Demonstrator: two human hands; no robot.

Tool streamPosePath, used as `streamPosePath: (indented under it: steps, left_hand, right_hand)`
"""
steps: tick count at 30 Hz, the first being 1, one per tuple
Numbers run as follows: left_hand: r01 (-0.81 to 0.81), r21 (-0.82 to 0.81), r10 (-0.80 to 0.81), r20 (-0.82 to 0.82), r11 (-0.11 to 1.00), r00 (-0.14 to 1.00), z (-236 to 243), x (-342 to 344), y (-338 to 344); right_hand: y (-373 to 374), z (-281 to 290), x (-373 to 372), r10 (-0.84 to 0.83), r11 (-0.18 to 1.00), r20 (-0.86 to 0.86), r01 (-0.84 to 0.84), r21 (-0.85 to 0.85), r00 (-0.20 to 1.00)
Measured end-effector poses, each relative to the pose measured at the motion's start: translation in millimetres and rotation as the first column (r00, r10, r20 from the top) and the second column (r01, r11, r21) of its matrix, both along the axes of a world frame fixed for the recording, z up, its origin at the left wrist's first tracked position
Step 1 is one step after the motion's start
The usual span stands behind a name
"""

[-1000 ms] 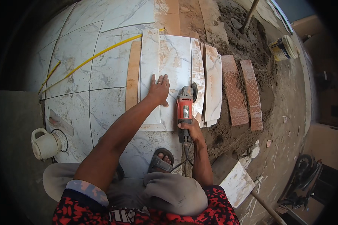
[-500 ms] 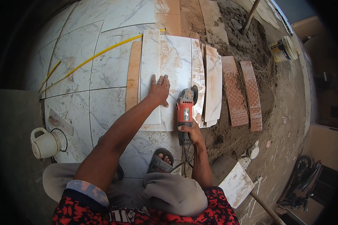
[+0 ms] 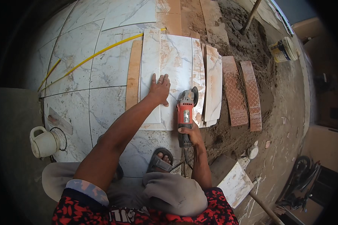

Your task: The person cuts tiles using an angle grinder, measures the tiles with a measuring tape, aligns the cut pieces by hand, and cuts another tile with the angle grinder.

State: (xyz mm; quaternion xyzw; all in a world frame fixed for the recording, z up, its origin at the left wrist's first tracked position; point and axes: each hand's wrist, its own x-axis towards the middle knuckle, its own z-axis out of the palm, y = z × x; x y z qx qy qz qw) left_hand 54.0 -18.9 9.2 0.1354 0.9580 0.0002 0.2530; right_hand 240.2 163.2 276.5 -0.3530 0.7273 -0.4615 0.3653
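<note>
Seen from above, a person crouches on a marble-patterned tiled floor point(image 3: 82, 67); near the centre of the frame the left hand point(image 3: 159, 89) lies flat, fingers spread, pressing on a loose white marble tile point(image 3: 172, 60) that rests on the floor; just to its right the right hand point(image 3: 189, 132) is closed around the rear handle of a red angle grinder point(image 3: 185, 112), whose disc end sits at the tile's right edge beside several narrow cut tile strips point(image 3: 213, 86); a sandalled foot point(image 3: 159, 161) shows below the tile, close to the grinder's cord; a yellow tape measure point(image 3: 101, 50) runs diagonally across the upper left, a white jug point(image 3: 43, 142) stands at the lower left, and two reddish patterned tile strips point(image 3: 244, 93) lie on sandy ground to the right, with a small bucket point(image 3: 283, 50) at the upper right. The bracing fingers lie near the disc, so a slip or kick of the grinder could likely cut them; the cord near the foot could snag; the tile might crack if it shifts. Compared with a second ago, the hands, grinder and tile appear almost unchanged in position.
</note>
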Motion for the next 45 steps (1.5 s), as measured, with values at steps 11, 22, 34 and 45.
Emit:
streamPosePath:
  steps: [11, 22, 34, 45]
  left_hand:
    - [-0.022, 0.029, 0.022, -0.022, 0.999, 1.000, -1.9, 9.0, -1.9]
    - [0.065, -0.020, -0.065, -0.025, 0.998, 0.998, 3.5, 17.4, 8.9]
    - [0.065, -0.063, -0.066, -0.008, 0.996, 0.998, 5.4, 16.7, 14.9]
    - [0.075, -0.053, -0.076, -0.024, 0.996, 0.997, 1.1, 16.8, 12.5]
  right_hand:
    - [-8.7, 12.6, 0.8, -0.028, 0.999, -0.037, 0.029, 0.040, 0.999]
    - [50.8, -257.8, -71.0, -0.726, 0.666, 0.479, 0.677, 0.313, 0.493]
    - [52.1, -249.6, -68.4, -0.714, 0.676, 0.507, 0.665, 0.317, 0.483]
    - [51.7, -249.7, -60.1, -0.710, 0.676, 0.506, 0.675, 0.296, 0.489]
